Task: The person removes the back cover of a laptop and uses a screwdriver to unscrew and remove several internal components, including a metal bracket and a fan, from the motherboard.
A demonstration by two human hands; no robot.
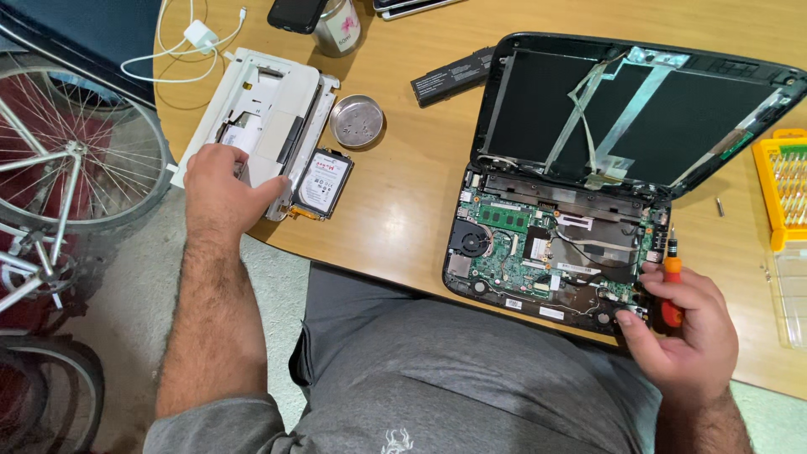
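Observation:
An opened laptop (588, 168) lies on the wooden table (403, 193), its green circuit board and fan bared and its screen panel stripped. At the laptop's front right corner my right hand (677, 324) grips an orange-handled screwdriver (671, 273), tip pointing up over the board's right edge. My left hand (220, 187) rests flat on a white laptop cover piece (269, 118) at the table's left edge, fingers spread. A hard drive (323, 182) leans against that cover's right side.
A small round metal dish (356, 120), a black battery (450, 77), a white charger with cable (200, 35), a cup (338, 27) and a phone (296, 13) lie at the back. A yellow bit case (782, 185) sits at the right. Bicycle wheels (67, 160) stand left.

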